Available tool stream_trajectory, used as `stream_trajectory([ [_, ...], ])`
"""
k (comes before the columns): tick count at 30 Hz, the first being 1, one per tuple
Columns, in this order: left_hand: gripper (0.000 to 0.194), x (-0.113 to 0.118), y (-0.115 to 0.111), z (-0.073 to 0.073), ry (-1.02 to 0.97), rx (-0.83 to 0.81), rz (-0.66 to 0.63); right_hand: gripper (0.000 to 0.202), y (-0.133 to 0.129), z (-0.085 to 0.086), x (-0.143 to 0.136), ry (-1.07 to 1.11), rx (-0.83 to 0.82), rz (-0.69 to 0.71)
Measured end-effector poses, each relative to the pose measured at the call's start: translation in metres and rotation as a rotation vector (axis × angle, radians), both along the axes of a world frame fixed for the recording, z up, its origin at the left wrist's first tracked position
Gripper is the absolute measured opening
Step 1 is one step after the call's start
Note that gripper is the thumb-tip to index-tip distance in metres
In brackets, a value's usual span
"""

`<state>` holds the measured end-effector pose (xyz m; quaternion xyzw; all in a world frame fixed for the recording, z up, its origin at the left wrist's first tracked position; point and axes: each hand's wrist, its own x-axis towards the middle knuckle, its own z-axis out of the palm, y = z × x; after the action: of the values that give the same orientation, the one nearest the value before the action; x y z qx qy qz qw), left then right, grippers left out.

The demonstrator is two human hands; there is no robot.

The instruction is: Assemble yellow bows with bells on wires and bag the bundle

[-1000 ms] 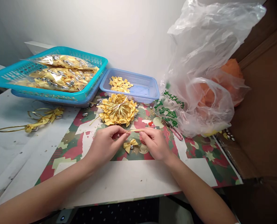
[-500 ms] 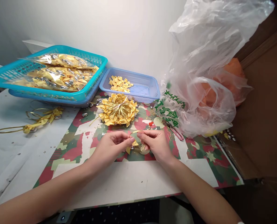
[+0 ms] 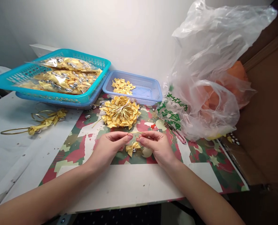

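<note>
The left hand (image 3: 107, 148) and the right hand (image 3: 161, 148) face each other over the table (image 3: 157, 178). Between them is a thin gold string (image 3: 135, 132). The left thumb and pointer finger pinch one side of it, and the right thumb and pointer finger pinch the other side. The middle of the string crosses the small gap between the fingertips. The other fingers are curled in, and I cannot tell if they hold any of it.

Just under the string, closer to the person, a yellow bow (image 3: 130, 147) with a shiny silver bell (image 3: 134, 150) lies on the table between the two hands. It is very near the right thumb, but I cannot tell if they touch. Past the fingertips sits a big round bunch of yellow bows (image 3: 109, 120), apart from both hands. The small blue basket (image 3: 144, 92) stands behind that bunch.
</note>
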<state>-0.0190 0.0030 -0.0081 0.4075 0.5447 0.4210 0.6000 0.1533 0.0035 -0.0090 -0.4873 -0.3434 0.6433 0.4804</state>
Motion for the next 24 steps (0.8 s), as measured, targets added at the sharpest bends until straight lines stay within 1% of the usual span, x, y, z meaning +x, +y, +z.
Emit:
stream_trajectory([
  [5, 0.029, 0.002, 0.0, -0.002, -0.055, -0.015, 0.006, 0.021, -0.005, -0.002, -0.006, 0.039, 0.085, -0.027],
  [8, 0.026, 0.004, -0.001, 0.001, -0.099, 0.003, 0.008, 0.02, -0.008, -0.004, -0.009, 0.042, 0.09, -0.022],
  [12, 0.026, 0.004, -0.001, 0.004, -0.098, -0.002, 0.011, 0.021, -0.008, -0.008, -0.01, 0.063, 0.068, -0.026],
  [15, 0.026, 0.005, -0.002, 0.004, -0.109, -0.015, 0.007, 0.022, -0.007, -0.01, -0.01, 0.105, 0.086, -0.039],
  [19, 0.026, 0.006, -0.003, 0.002, -0.146, -0.031, -0.004, 0.021, -0.007, -0.009, -0.011, 0.145, 0.142, -0.041],
  [24, 0.028, 0.007, -0.003, 0.001, -0.222, -0.049, 0.026, 0.023, -0.011, -0.007, -0.015, 0.15, 0.193, -0.033],
])
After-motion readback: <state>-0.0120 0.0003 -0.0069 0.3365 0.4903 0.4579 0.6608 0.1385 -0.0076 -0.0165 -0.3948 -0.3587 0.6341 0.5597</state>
